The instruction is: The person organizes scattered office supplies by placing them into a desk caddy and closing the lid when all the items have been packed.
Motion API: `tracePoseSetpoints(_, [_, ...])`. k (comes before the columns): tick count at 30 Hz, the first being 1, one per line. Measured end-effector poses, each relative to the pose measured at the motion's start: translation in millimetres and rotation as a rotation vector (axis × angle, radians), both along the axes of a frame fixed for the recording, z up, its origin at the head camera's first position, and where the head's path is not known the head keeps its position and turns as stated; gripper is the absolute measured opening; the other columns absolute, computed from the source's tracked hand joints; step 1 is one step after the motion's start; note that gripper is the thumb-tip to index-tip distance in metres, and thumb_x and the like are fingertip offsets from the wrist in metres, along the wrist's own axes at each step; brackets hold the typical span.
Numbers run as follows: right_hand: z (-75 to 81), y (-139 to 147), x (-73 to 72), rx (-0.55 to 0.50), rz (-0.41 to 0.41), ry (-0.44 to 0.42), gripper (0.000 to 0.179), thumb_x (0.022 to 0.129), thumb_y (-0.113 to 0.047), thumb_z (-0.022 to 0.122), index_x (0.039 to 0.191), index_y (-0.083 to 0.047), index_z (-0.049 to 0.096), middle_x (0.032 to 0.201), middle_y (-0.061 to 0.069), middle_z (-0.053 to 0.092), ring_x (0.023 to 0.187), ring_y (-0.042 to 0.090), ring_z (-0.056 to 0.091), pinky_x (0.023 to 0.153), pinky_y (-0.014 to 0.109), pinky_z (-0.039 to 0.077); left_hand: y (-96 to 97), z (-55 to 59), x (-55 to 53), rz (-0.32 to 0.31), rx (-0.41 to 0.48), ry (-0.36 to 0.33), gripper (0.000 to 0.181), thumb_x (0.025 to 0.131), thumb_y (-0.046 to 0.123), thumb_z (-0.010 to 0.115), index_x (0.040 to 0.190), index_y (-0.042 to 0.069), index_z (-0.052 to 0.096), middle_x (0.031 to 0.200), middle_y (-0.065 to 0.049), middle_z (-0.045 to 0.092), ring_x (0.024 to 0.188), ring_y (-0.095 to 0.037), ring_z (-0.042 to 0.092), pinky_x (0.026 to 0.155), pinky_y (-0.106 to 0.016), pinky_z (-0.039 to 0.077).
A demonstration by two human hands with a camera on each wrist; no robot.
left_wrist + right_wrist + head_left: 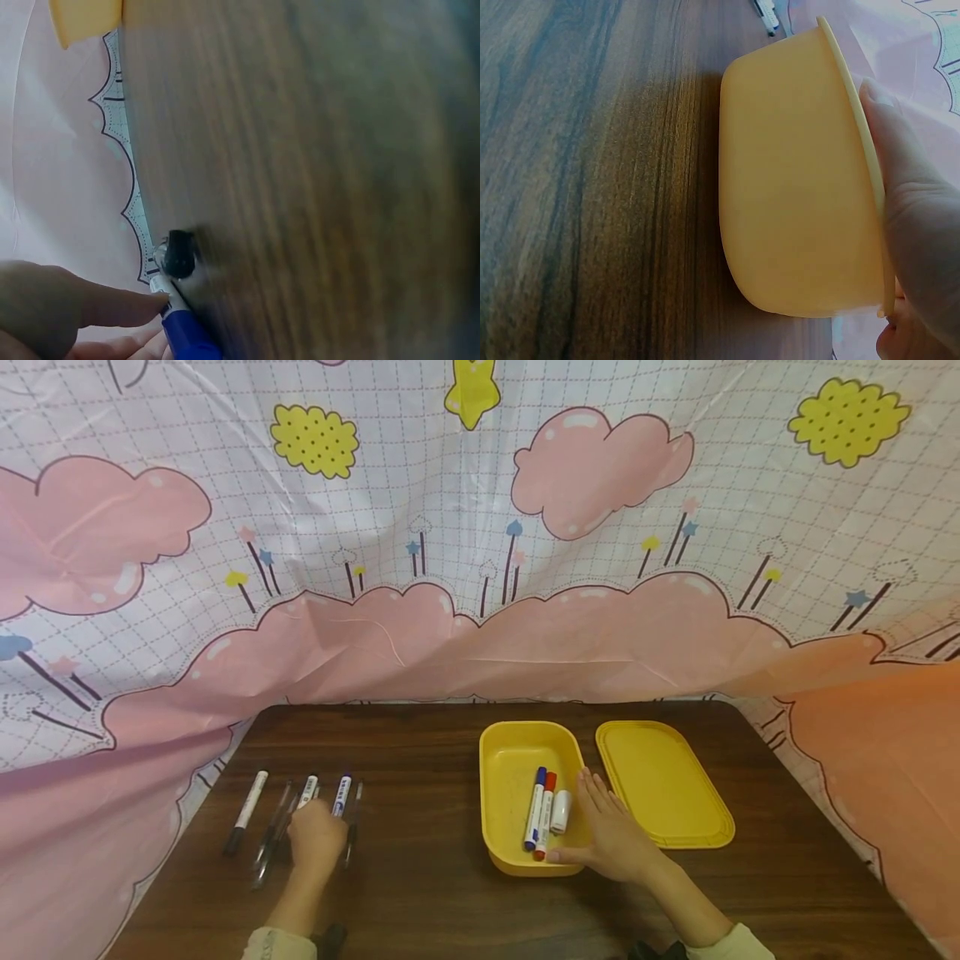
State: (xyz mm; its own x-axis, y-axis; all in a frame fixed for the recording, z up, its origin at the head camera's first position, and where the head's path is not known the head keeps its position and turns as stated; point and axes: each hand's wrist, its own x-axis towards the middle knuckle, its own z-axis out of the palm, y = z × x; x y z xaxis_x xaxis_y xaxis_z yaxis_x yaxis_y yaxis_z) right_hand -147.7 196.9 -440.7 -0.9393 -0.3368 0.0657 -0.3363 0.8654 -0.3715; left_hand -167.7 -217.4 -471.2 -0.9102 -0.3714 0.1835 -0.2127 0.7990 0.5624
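My left hand [318,835] is low over the pens on the left, its thumb and fingers pinching a blue-capped marker [187,330]. A white marker [307,789] sticks out past the same hand, which hides its lower part. My right hand [618,839] rests on the right rim of a yellow box [487,810], fingers straight and thumb spread toward its near edge. Inside the box lie a blue marker [535,810], a red marker [546,818] and a short white object [560,812]. In the right wrist view, the thumb lies along the box rim [855,105].
A yellow lid [667,785] lies flat to the right of the box. At far left is a white marker with a black end [247,814]. Clear pens [270,835] lie beside it, and another clear pen [354,827] is right of my left hand. A patterned curtain [480,643] hangs behind the table.
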Motion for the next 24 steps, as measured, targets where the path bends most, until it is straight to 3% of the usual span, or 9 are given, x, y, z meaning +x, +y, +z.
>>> tracePoseSetpoints(5, [1.2,-0.2,0.9,-0.002,0.004,0.004,0.122,0.072,-0.072,0.066,0.149,0.009,0.018,0.158,0.029,0.014,0.146,0.047,0.014,0.116,0.061,0.017,0.7,2.9,0.8,0.010,0.032,0.000,0.011,0.074,-0.001,0.057,0.073,-0.010,0.063,0.084,-0.035,0.066,0.089,-0.057,0.060,0.079,-0.063,0.046])
tracePoseSetpoints(10, [0.9,0.2,0.6,0.000,-0.002,-0.002,0.123,0.071,-0.073,0.065,0.150,0.008,0.017,0.158,0.028,0.013,0.146,0.046,0.013,0.117,0.060,0.016,6.8,13.2,2.0,0.015,0.066,0.063,0.022,0.081,0.002,0.058,0.095,-0.012,0.067,0.093,-0.031,0.069,0.096,-0.056,0.060,0.081,-0.064,0.046])
tracePoseSetpoints(14, [0.5,0.3,0.3,0.003,-0.005,-0.006,0.124,0.071,-0.074,0.065,0.150,0.008,0.017,0.159,0.028,0.013,0.147,0.045,0.012,0.117,0.060,0.015,14.0,29.2,2.7,-0.002,0.149,0.099,0.028,0.083,0.006,0.060,0.105,-0.012,0.066,0.097,-0.026,0.071,0.099,-0.050,0.062,0.087,-0.060,0.045])
tracePoseSetpoints(19, [-0.6,-0.2,0.2,-0.007,0.002,0.010,0.124,0.070,-0.073,0.067,0.150,0.009,0.018,0.158,0.028,0.015,0.146,0.046,0.013,0.116,0.061,0.016,22.9,56.5,3.1,-0.037,0.290,0.062,0.030,0.088,0.015,0.063,0.110,-0.006,0.067,0.103,-0.021,0.072,0.102,-0.043,0.064,0.095,-0.054,0.042])
tracePoseSetpoints(24, [-1.4,0.1,-0.5,-0.014,0.000,0.000,0.124,0.070,-0.072,0.067,0.150,0.009,0.016,0.159,0.027,0.011,0.147,0.046,0.012,0.116,0.062,0.016,34.9,81.1,4.2,-0.051,0.363,0.081,0.031,0.090,0.022,0.065,0.113,0.002,0.069,0.108,-0.017,0.072,0.101,-0.035,0.068,0.092,-0.048,0.047])
